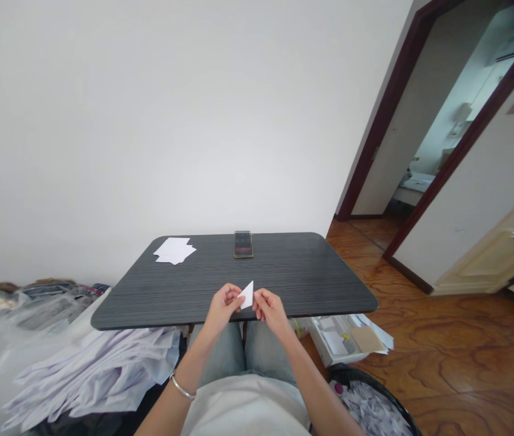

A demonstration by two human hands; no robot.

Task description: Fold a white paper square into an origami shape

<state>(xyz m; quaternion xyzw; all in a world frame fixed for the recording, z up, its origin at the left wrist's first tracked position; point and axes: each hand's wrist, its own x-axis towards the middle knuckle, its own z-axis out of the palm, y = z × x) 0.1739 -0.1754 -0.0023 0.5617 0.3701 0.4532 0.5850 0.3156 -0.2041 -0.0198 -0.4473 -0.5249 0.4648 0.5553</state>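
Observation:
Between my two hands, just above the near edge of the dark table (293, 272), is a small white piece of folded paper (248, 295) shaped like a triangle. My left hand (225, 304) pinches its left side between thumb and fingers. At its right edge my right hand (269, 306) has thumb and fingers drawn together, closed on the paper's lower right side. Several loose white paper sheets (175, 249) lie overlapping at the table's back left. A phone (243, 244) rests near the back edge, in the middle.
A white wall (239, 121) stands behind the table. Below left is a heap of white cloth (102, 369). At lower right are a box of papers (330, 348) and a black-lined bin (375, 406) with paper scraps. A doorway (402, 109) opens at the right.

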